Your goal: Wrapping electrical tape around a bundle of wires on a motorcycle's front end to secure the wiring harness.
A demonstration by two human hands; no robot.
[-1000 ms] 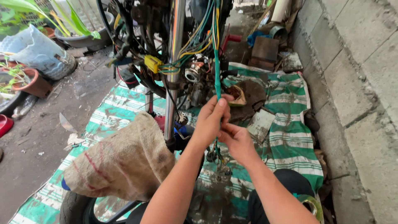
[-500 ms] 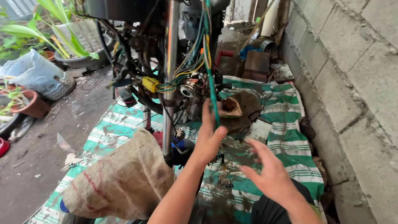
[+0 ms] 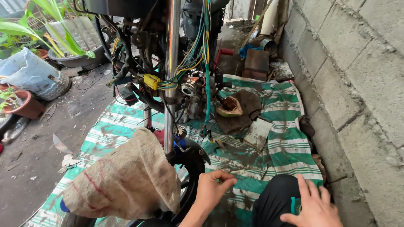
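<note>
Left hand (image 3: pixel 213 188) low beside the front wheel (image 3: pixel 190 168), fingers curled, thumb and fingertips pinched together; whether anything small sits in the pinch cannot be told. Right hand (image 3: pixel 312 207) open, fingers spread, flat on the dark-trousered knee (image 3: pixel 273 197), right of the wheel. Green cable (image 3: pixel 207 84) hanging free above the wheel, down along the chrome fork tube (image 3: pixel 171 75). Burlap sack (image 3: pixel 122 180) draped left of the wheel. Green striped tarp (image 3: pixel 286 155) beneath it.

Motorcycle (image 3: pixel 176 63) stands on a mat (image 3: pixel 286 147), sack (image 3: pixel 126 180) left, block wall (image 3: pixel 357 84) right
</note>
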